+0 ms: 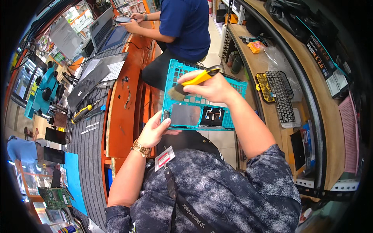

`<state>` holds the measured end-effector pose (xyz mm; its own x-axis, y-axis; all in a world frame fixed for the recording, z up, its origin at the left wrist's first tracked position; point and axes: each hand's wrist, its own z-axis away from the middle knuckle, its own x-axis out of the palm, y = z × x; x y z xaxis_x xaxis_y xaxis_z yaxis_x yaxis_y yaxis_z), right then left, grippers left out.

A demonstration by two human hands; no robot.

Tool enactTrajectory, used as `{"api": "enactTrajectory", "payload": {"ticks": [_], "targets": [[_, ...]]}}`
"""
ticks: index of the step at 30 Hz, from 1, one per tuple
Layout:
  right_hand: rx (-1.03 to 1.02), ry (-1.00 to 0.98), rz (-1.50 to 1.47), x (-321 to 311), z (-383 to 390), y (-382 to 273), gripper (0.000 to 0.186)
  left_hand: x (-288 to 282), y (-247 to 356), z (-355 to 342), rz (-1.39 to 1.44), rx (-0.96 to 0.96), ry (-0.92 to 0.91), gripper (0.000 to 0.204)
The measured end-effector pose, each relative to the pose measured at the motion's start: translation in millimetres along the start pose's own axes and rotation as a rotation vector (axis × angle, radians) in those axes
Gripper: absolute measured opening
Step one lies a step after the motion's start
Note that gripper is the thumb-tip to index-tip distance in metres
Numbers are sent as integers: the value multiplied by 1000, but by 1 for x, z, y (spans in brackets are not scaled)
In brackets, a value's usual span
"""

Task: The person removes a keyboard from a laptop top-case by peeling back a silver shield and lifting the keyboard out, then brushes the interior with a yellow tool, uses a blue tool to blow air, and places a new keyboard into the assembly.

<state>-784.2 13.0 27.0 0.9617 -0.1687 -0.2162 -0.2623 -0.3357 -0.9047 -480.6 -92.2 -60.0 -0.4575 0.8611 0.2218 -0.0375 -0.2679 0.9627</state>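
A turquoise laptop top case (pixel 168 98) with a grid of key openings is held up in front of me. My left hand (pixel 153 131) is closed on its lower left corner, thumb on top and fingers underneath. In its lower part are a grey flat panel (pixel 185 115) and a black touchpad module (pixel 212 116) with white ribbon cables. My right hand (pixel 213 88) grips a paintbrush (pixel 198 79) with a yellow and black handle. The brush's pale bristles rest against the left side of the key grid. My right hand covers part of the case.
To the left, a grey-striped workbench (pixel 93 149) carries a yellow-black screwdriver (pixel 81 114), tweezers, an open laptop (pixel 101 33) and a teal microscope (pixel 46 91). A person (pixel 182 31) sits ahead, holding a device. On the right shelf (pixel 248 64) lie a keyboard (pixel 280 97) and boxes.
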Motion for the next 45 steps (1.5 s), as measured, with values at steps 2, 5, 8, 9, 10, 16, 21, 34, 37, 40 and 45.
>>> {"api": "enactTrajectory", "payload": {"ticks": [2, 5, 8, 9, 10, 16, 21, 34, 37, 40, 45], "targets": [[24, -47, 77, -5, 1, 11, 31, 1, 0, 1, 53, 8, 9, 47], [173, -148, 288, -50, 22, 19, 31, -10, 7, 13, 55, 8, 41, 45], [375, -44, 298, -85, 46, 31, 28, -19, 8, 13, 54, 40, 48, 45], [400, 28, 235, -81, 51, 27, 29, -19, 8, 13, 57, 49, 60, 45], [316, 71, 118, -66, 53, 30, 29, -19, 7, 11, 57, 59, 59, 47], [502, 68, 221, -106, 73, 45, 25, -28, 13, 18, 51, 94, 93, 50], [493, 280, 272, -117, 103, 71, 28, -30, 10, 13, 68, 111, 105, 50], [-199, 209, 430, -32, 80, 39, 30, -19, 12, 11, 105, 102, 88, 47], [-9, 267, 517, -77, 104, 67, 29, -22, 16, 17, 82, 89, 92, 48], [-4, 345, 565, -77, 109, 70, 30, -17, 13, 18, 94, 79, 94, 49], [-184, 232, 525, -40, 85, 43, 30, -13, 13, 17, 98, 93, 82, 50]]}}
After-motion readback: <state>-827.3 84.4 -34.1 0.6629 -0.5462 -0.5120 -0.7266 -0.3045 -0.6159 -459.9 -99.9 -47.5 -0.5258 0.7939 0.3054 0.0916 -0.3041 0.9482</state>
